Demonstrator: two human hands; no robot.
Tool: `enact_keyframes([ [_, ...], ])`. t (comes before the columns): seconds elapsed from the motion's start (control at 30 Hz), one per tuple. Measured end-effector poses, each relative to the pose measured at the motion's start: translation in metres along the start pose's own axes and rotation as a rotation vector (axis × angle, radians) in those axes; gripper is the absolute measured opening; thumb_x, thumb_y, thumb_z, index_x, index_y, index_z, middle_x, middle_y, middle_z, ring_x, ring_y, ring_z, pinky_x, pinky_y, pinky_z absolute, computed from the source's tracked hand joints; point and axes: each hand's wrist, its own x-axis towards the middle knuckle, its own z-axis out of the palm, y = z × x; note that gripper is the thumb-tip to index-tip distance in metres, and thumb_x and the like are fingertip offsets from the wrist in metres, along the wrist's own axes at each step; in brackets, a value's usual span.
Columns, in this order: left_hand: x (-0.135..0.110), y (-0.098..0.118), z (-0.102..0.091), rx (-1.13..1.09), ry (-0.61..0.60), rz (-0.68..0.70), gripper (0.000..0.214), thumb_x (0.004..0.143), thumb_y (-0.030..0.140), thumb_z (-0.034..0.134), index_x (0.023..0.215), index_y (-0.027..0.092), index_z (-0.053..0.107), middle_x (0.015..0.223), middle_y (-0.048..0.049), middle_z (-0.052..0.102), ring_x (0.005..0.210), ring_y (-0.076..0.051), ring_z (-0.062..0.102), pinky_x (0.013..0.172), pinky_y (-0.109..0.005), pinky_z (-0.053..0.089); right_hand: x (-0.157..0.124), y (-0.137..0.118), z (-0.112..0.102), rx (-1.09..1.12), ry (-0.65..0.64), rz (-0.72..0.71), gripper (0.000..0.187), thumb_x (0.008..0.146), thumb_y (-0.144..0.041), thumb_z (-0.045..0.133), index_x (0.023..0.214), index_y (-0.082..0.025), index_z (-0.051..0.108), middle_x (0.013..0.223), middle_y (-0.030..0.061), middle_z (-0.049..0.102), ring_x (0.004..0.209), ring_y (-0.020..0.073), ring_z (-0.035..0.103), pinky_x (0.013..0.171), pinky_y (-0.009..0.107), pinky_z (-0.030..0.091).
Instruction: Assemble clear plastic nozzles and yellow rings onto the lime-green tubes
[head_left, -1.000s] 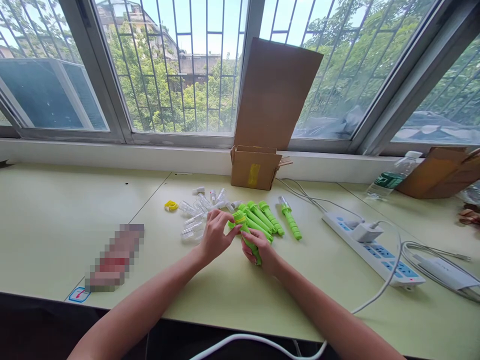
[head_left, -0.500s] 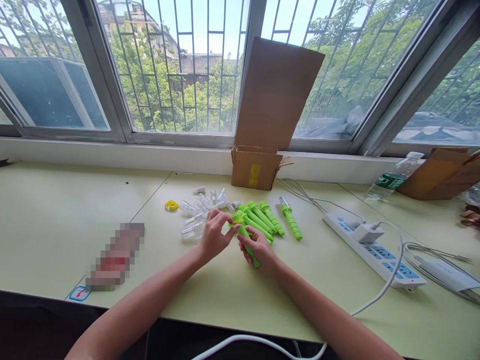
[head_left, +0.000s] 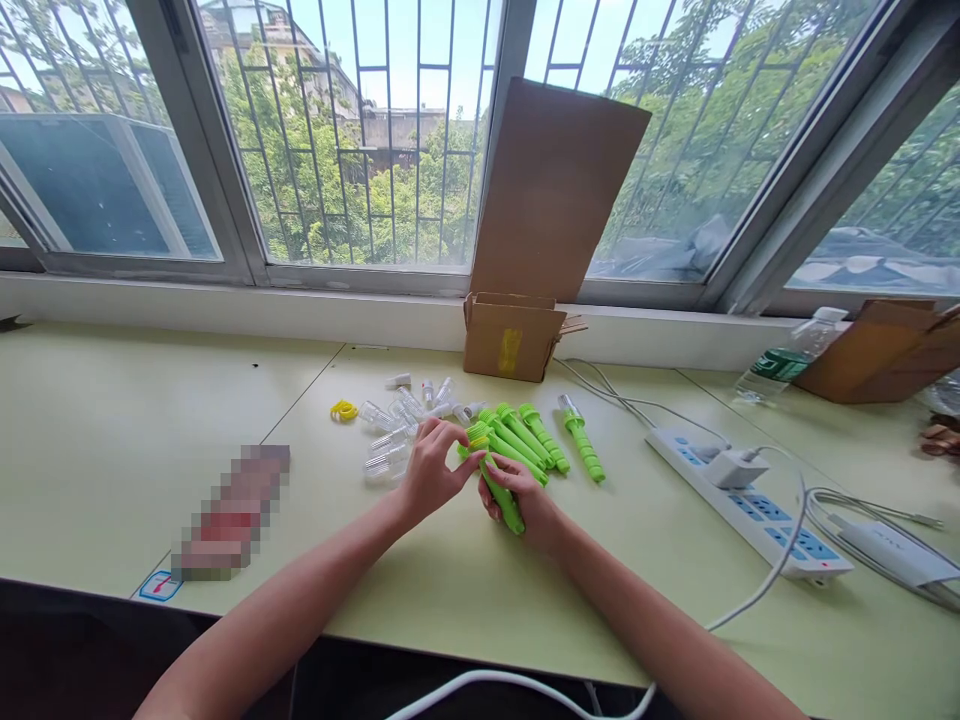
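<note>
So the green tube [head_left: 507, 505] being worked on is up off the pile, well on the near side of the small cardboard box [head_left: 510, 340] and roughly in line with it. The right hand [head_left: 525, 500] has its fingers wrapped round the shaft. Beyond that, the left hand [head_left: 435, 460] has thumb and index curled in a pinch at the ribbed head, where a yellow band [head_left: 478, 441] sits.

My take: let the right hand be the vise, firm but not squashing, with the head angled up and away like this. Left fingertips should push evenly round the band, otherwise it'll probably cock on the ribs.

Stuff I can't make out, near to far: the white cable [head_left: 517, 677] nearer than the box runs out of frame at the bottom. Left of the box and nearer, a pixelated patch [head_left: 229, 515] hides whatever's there. Can't tell whether the left fingertips press the band or the ribs. The clear caps [head_left: 386, 462], left of and nearer than the box, are partly behind the left hand, so no count. Same with the other green tubes [head_left: 529, 440] just in front of the box: they overlap. Box contents? Can't see.
</note>
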Motion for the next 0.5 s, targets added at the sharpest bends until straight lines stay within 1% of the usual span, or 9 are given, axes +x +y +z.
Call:
enact_keyframes([
  [0.1,-0.001,0.0,0.0,-0.009,0.0,0.002,0.023,0.079,0.037,0.069,0.078,0.022,0.052,0.077,-0.0032,0.063,0.079,-0.02,0.057,0.075,-0.036,0.049,-0.001,-0.002,0.0,0.029,-0.027,-0.006,0.031,0.078,-0.048,0.064,0.081,-0.02,0.053,0.057,-0.0017,0.057,0.044,0.0102,0.047,0.042,0.023,0.035],
  [0.2,-0.002,0.0,0.0,-0.011,0.001,0.005,0.023,0.079,0.038,0.069,0.079,0.022,0.052,0.077,-0.003,0.063,0.08,-0.02,0.057,0.075,-0.036,0.048,-0.002,-0.002,0.001,0.025,-0.022,-0.002,0.031,0.079,-0.049,0.062,0.08,-0.02,0.051,0.054,-0.0039,0.052,0.042,0.0093,0.044,0.039,0.022,0.033],
  [0.27,-0.003,0.0,0.0,-0.005,-0.001,0.0,0.021,0.08,0.037,0.068,0.079,0.022,0.053,0.077,-0.0027,0.064,0.08,-0.02,0.058,0.075,-0.036,0.048,-0.001,0.002,0.001,-0.054,0.012,0.002,0.033,0.076,-0.049,0.064,0.086,-0.021,0.05,0.053,-0.0061,0.051,0.037,0.0078,0.041,0.035,0.02,0.03],
  [0.33,-0.004,0.0,0.001,-0.003,0.0,-0.004,0.019,0.081,0.035,0.067,0.078,0.023,0.053,0.077,-0.0024,0.064,0.08,-0.02,0.058,0.075,-0.036,0.048,0.001,0.007,0.002,-0.157,0.069,-0.021,0.042,0.07,-0.049,0.069,0.095,-0.021,0.049,0.054,-0.0081,0.053,0.032,0.0068,0.039,0.031,0.019,0.028],
  [0.37,-0.004,0.0,0.001,-0.003,0.003,-0.006,0.018,0.081,0.034,0.066,0.078,0.023,0.053,0.077,-0.0023,0.064,0.08,-0.02,0.058,0.075,-0.036,0.048,0.002,0.01,0.002,-0.192,0.1,-0.039,0.046,0.068,-0.05,0.071,0.096,-0.022,0.048,0.055,-0.0088,0.054,0.031,0.0066,0.038,0.03,0.019,0.028],
  [0.43,-0.004,0.0,0.001,0.001,0.008,-0.009,0.017,0.081,0.033,0.066,0.079,0.022,0.053,0.077,-0.0022,0.064,0.08,-0.02,0.058,0.075,-0.036,0.048,0.003,0.013,0.002,-0.223,0.156,-0.083,0.045,0.066,-0.052,0.072,0.089,-0.022,0.048,0.056,-0.009,0.053,0.031,0.0073,0.041,0.028,0.02,0.03],
  [0.5,-0.004,0.0,0.001,0.012,0.006,-0.009,0.017,0.081,0.032,0.066,0.08,0.022,0.053,0.077,-0.0021,0.064,0.08,-0.02,0.057,0.075,-0.036,0.047,0.004,0.014,0.002,-0.243,0.186,-0.121,0.041,0.068,-0.053,0.072,0.082,-0.021,0.049,0.058,-0.0069,0.054,0.035,0.0088,0.046,0.031,0.021,0.034],
])
